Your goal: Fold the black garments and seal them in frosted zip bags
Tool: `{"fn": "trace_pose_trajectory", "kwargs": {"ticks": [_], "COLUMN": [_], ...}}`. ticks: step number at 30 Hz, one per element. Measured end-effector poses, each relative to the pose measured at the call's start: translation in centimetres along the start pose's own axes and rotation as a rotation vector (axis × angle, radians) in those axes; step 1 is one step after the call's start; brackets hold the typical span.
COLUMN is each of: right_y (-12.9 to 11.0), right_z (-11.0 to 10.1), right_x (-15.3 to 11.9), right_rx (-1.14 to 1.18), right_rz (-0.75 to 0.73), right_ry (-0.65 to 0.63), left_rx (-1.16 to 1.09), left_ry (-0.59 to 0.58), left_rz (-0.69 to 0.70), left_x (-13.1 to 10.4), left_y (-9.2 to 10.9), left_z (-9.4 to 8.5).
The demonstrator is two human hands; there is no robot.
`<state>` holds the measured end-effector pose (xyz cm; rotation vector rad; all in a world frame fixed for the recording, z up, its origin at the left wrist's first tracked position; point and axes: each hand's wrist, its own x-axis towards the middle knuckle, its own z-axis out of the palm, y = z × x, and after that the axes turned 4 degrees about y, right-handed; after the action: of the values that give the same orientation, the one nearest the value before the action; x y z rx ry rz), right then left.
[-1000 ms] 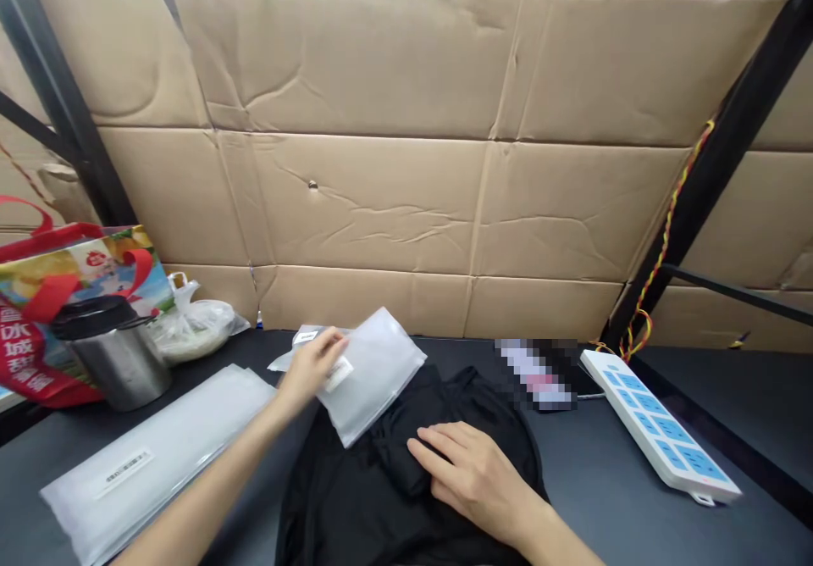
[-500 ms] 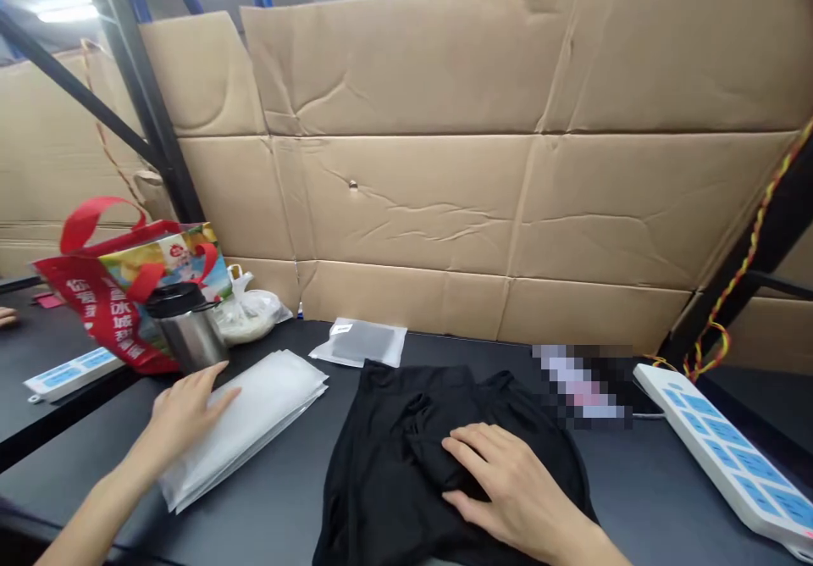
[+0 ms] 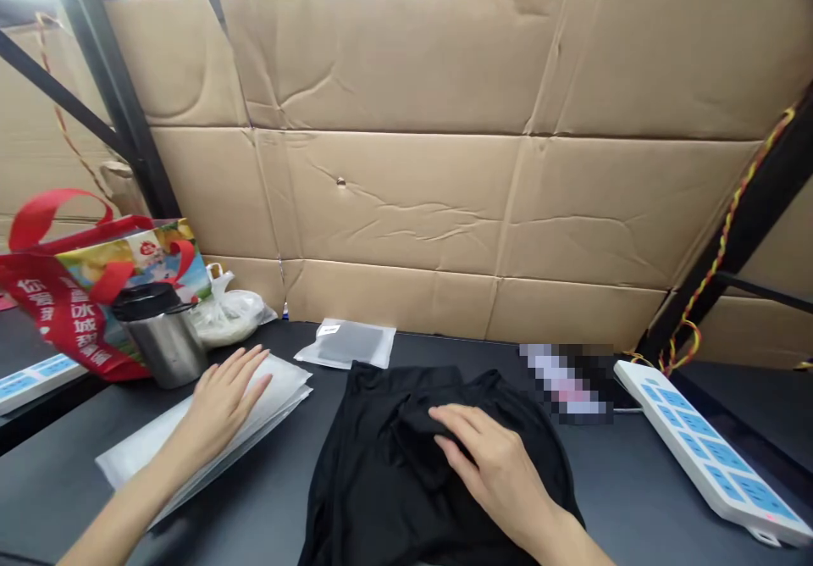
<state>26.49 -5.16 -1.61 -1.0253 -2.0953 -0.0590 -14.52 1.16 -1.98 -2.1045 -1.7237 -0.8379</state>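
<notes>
The black garment spreads beneath the right hand, to the right of the left hand; its soft cloth is rumpled and bunched by the right hand. The smaller stack of whitish, translucent bags lies under the left hand. Both hands, well apart, are palm down, loosely spread, clamped on nothing.

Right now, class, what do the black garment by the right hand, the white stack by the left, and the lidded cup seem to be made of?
Black garment: probably matte fabric; it creases softly.
White stack: likely frosted plastic sheets, milky with thin edges.
Cup: apparently metal, with a grey sheen; its black lid may be plastic.
</notes>
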Motion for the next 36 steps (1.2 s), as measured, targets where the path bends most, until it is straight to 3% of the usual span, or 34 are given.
{"fn": "trace_pose_trajectory", "kwargs": {"ticks": [2,4,6,8,11,14,18,22,27,30,32,36], "right_y": [0.2,0.8,1.8,3.2,5.4,7.3,8.6,8.5,7.2,6.2,5.3,2.8], "right_z": [-0.3,-1.1,-2.2,-3.4,-4.8,-5.1,-4.8,-4.6,-3.2,-2.1,-1.9,-1.6], "right_x": [0.5,0.8,0.5,-0.1,-1.6,-2.7,-2.9,-1.8,-0.7,-0.7,-0.5,0.5], "right_rx": [0.046,0.061,0.075,0.086,0.094,0.206,0.31,0.241,0.336,0.219,0.077,-0.033], "right_rz": [0.141,0.321,0.494,0.609,0.729,0.834,0.882,0.752,0.71,0.649,0.576,0.328], "right_ry": [0.128,0.245,0.315,0.343,0.366,0.378,0.27,0.253,0.196,0.118,0.133,0.104], "left_rx": [-0.239,-0.484,-0.569,-0.62,-0.639,-0.633,-0.656,-0.724,-0.865,-0.831,-0.807,-0.776], "left_ry": [-0.098,-0.347,-0.471,-0.566,-0.63,-0.638,-0.614,-0.618,-0.605,-0.646,-0.666,-0.579], "left_rz": [-0.013,-0.024,0.027,0.076,0.118,0.142,0.184,0.202,0.116,0.097,0.087,0.059], "left_x": [1.9,3.4,4.2,4.6,4.9,5.0,5.0,6.1,8.3,8.0,7.2,5.6], "left_y": [5.0,10.3,14.8,17.7,19.5,19.9,20.2,19.1,14.9,12.7,11.9,11.7], "left_z": [0.0,0.7,2.1,3.7,5.6,6.5,6.0,3.9,1.7,2.0,2.8,4.1]}}
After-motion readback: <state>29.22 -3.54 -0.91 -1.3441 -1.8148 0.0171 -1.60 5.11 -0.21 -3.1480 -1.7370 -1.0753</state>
